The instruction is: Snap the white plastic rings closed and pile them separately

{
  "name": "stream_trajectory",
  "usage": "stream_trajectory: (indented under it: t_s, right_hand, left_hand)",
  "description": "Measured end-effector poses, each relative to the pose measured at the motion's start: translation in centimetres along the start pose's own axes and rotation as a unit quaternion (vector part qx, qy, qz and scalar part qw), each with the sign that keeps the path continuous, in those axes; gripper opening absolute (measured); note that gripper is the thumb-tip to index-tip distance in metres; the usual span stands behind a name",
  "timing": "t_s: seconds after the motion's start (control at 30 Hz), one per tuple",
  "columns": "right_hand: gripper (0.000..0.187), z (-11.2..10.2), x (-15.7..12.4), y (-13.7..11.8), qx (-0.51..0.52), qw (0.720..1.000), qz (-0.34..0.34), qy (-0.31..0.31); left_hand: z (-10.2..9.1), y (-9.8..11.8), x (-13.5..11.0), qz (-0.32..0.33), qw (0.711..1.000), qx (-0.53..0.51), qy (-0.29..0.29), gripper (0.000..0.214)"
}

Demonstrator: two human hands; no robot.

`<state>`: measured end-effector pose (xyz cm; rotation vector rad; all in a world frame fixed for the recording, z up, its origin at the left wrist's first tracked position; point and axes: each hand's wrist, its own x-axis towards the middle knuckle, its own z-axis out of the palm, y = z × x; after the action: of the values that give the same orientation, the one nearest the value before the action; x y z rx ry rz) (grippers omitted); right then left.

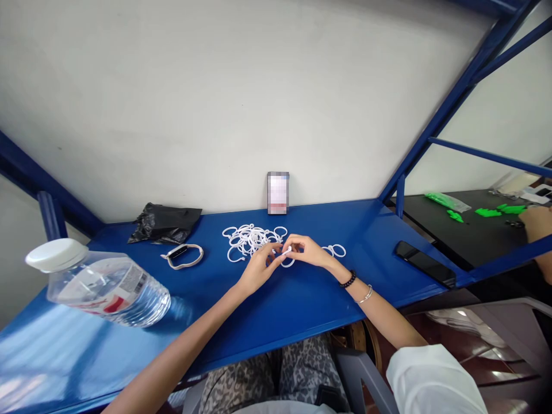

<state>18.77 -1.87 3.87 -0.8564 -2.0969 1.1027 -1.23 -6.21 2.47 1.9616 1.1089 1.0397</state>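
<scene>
Over the blue table, my left hand [261, 267] and my right hand [304, 251] meet at one white plastic ring [288, 264], which looks like a curtain ring. Both hands are closed, thumb against fingers, at the small tab on top of the ring; its loop hangs below them. Just behind my left hand lies a tangled pile of similar white rings [250, 237]. A few more white rings [339, 250] rest to the right, partly hidden behind my right wrist.
On the blue table [302, 305] are a large water bottle [107, 287], a watch [183, 256], a black plastic bag [166, 222], an upright phone-like device [278, 193] and a dark phone [425, 263]. Green pieces [487, 212] and another person's arm [537, 230] show at the right.
</scene>
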Motion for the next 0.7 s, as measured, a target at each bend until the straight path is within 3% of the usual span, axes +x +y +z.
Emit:
stream_trajectory:
  t_s: [0.17, 0.3, 0.37, 0.47, 0.7]
  right_hand:
    - [0.028, 1.6, -0.3, -0.1, 0.042, 0.998, 0.036, -0.018]
    - [0.051, 1.6, -0.4, -0.2, 0.206, 0.972, 0.071, -0.088]
    - [0.052, 1.6, -0.4, -0.5, 0.287, 0.947, 0.101, -0.106]
    - [0.04, 1.9, -0.3, -0.8, 0.371, 0.916, 0.115, -0.096]
    - [0.037, 2.4, -0.1, -1.0, 0.456, 0.882, 0.113, -0.034]
  left_hand:
    - [0.2, -0.3, 0.1, -0.172, 0.968, -0.167, -0.073, 0.049]
    - [-0.4, -0.2, 0.4, -0.239, 0.923, -0.273, -0.126, 0.052]
    - [-0.6, 0.1, 0.4, -0.241, 0.904, -0.316, -0.158, 0.052]
    - [-0.4, 0.5, 0.4, -0.215, 0.883, -0.372, -0.188, 0.055]
    - [1.1, 1.9, 0.3, -0.155, 0.851, -0.479, -0.151, 0.061]
